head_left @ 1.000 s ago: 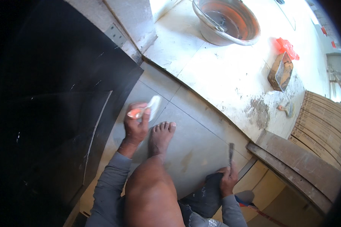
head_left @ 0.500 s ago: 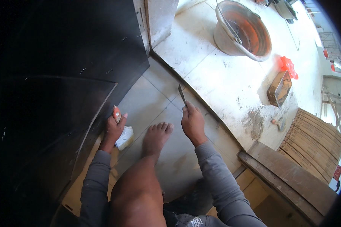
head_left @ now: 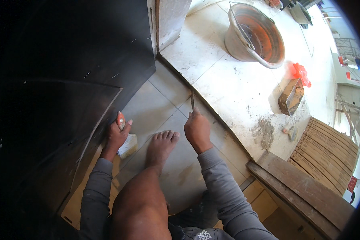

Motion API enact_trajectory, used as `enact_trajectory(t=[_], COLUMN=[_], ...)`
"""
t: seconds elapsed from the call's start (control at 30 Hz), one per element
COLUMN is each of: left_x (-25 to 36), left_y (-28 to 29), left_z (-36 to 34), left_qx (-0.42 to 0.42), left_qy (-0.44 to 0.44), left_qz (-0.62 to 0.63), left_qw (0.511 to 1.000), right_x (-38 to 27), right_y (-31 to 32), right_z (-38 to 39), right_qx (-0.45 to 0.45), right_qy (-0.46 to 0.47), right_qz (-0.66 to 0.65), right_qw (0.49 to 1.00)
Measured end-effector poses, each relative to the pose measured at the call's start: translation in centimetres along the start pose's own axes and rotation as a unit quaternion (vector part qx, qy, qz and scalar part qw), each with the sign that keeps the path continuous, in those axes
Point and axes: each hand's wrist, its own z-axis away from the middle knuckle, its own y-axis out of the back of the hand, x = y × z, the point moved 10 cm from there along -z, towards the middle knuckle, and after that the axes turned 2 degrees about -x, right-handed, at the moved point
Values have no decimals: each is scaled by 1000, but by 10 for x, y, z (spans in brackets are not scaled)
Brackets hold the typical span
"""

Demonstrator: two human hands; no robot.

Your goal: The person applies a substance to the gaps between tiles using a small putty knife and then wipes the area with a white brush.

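My left hand [head_left: 116, 138] grips a paintbrush [head_left: 121, 120] with an orange-red handle, its pale bristle head low over the grey tiled floor [head_left: 160, 100] beside a large black panel [head_left: 68, 60]. My right hand [head_left: 198, 128] is closed on a narrow metal scraper [head_left: 193, 102], whose tip is at the dark edge of a raised white tiled step [head_left: 228, 84]; exact contact is unclear. My bare foot [head_left: 161, 148] rests on the grey tiles between both hands.
On the step are a large bucket [head_left: 236, 36], a red plastic bag [head_left: 301, 73], a dirty rectangular container [head_left: 288, 98] and a small tool [head_left: 289, 133]. Stacked cardboard boxes [head_left: 320, 154] and a wooden board [head_left: 300, 184] lie right. A wall edge [head_left: 170, 24] rises at the top.
My right hand has risen and moved leftward with the scraper to the step's edge. My left hand has moved left and down with the brush. The view has shifted slightly.
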Motion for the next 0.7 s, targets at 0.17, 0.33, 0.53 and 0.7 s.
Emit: enact_trajectory(t=[0.17, 0.33, 0.53, 0.7], left_x=[8, 5, 19, 25], left_y=[3, 2, 7, 11], left_z=[0, 0, 1, 4], left_qx=[29, 13, 51, 61], left_qy=[-39, -34, -63, -85], left_qz=[-6, -20, 16, 12], left_qw=[999, 999, 997, 994], right_x=[-3, -9, 3, -9], right_y=[-14, -16, -1, -23], right_z=[19, 34, 7, 37], right_qx=[-2, 2, 39, -10], right_qy=[7, 22, 20, 21], right_qz=[-18, -1, -16, -29], right_qw=[1000, 1000, 999, 999])
